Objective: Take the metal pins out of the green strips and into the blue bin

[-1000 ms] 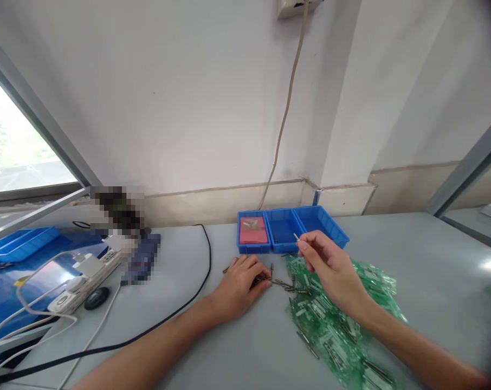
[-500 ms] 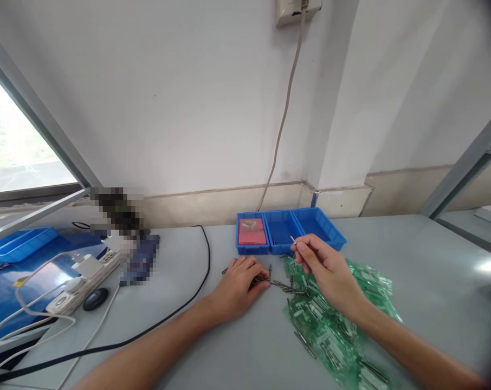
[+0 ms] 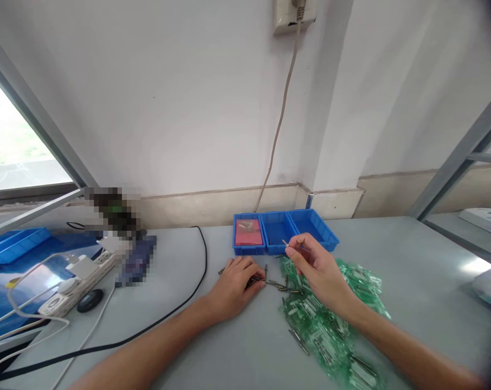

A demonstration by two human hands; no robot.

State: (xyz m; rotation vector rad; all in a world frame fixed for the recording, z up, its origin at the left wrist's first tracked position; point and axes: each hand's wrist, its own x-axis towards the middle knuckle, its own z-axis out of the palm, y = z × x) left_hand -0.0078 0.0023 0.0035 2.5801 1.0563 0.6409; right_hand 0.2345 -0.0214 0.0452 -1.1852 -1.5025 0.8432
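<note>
The right hand (image 3: 316, 268) pinches a thin metal pin (image 3: 286, 245) by its rear end, just before the middle blue bin (image 3: 278, 251). The pin looks light, stiff and slippery. The left hand (image 3: 233, 284) lies left of it, fingers together over loose pins (image 3: 278, 285); any grip is hidden.

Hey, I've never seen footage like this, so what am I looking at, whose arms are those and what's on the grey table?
No machine here: the camera sits on a person's head, looking forward and down, so both bare arms are that person's own. The left hand lies palm down on the grey table, fingertips on some loose metal pins. The right hand pinches one small pin between its fingertips, near three blue trays. Under that forearm lies a heap of green plastic bags. Further left are a white power strip and a black cable.
</note>
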